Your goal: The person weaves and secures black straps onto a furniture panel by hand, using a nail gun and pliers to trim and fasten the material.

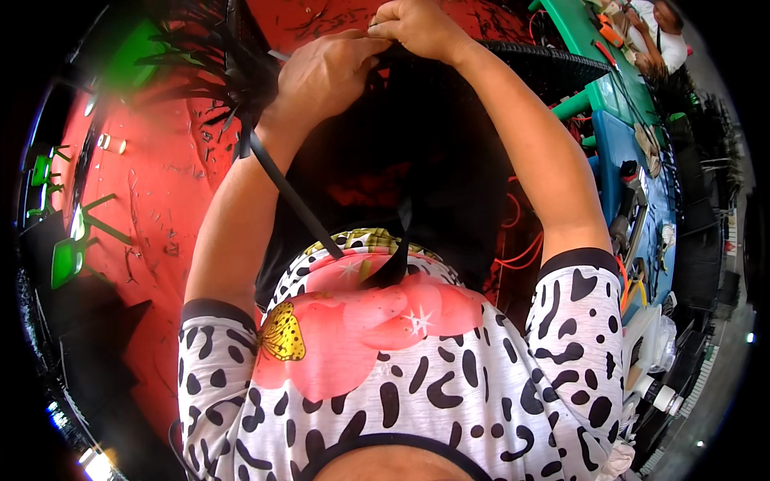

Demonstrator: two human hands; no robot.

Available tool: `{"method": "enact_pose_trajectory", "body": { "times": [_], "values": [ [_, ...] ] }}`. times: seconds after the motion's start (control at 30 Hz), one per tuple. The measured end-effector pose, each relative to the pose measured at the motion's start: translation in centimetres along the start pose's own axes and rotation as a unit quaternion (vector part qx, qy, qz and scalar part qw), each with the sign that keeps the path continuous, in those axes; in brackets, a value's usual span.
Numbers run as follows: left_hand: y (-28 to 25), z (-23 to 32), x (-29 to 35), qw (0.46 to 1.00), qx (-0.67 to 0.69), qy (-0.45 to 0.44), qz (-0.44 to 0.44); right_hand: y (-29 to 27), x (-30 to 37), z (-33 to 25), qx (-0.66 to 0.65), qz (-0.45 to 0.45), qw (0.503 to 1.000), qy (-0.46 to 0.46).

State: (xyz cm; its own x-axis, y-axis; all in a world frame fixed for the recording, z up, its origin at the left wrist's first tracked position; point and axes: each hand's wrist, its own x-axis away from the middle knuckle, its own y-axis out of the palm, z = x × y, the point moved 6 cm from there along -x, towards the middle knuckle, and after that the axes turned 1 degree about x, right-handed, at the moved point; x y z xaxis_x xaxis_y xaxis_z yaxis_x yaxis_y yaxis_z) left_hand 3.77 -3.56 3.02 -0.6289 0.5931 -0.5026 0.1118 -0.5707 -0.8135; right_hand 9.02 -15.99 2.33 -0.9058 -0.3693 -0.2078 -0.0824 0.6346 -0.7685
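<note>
My left hand is closed, its fingertips bent toward my right hand at the top of the view. My right hand pinches close to them, with thumb and finger together. What lies between the fingers is too small or hidden to tell. Directly beneath both hands is a dark black piece whose curved woven edge stretches out to the right. A bundle of black flat strips fans out beside my left wrist. One long black strip crosses my left forearm and slants down to my shirt.
Red sheeting with black scraps covers the left side, where a small white roll lies. On the right stand a green plastic frame and a blue surface with tools. Orange cords hang nearby. Another person sits at the far right.
</note>
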Motion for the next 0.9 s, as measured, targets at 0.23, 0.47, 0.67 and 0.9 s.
{"method": "enact_pose_trajectory", "body": {
  "times": [0.23,0.47,0.67,0.9],
  "values": [
    [-0.1,0.2,0.5,1.000,-0.006,-0.001,0.023,-2.9,4.9,-1.3,-0.067,0.250,0.965,-0.044],
    [-0.3,0.4,0.8,0.998,-0.024,0.017,0.058,-3.2,8.2,-1.6,0.036,0.313,0.942,-0.115],
    [-0.4,0.3,0.8,0.999,-0.024,-0.008,0.024,-3.4,8.1,-1.3,-0.010,0.301,0.949,-0.097],
    [-0.6,0.2,0.7,0.999,-0.007,0.016,0.029,-3.2,8.2,-1.8,-0.016,0.291,0.950,-0.110]
  ]
}}
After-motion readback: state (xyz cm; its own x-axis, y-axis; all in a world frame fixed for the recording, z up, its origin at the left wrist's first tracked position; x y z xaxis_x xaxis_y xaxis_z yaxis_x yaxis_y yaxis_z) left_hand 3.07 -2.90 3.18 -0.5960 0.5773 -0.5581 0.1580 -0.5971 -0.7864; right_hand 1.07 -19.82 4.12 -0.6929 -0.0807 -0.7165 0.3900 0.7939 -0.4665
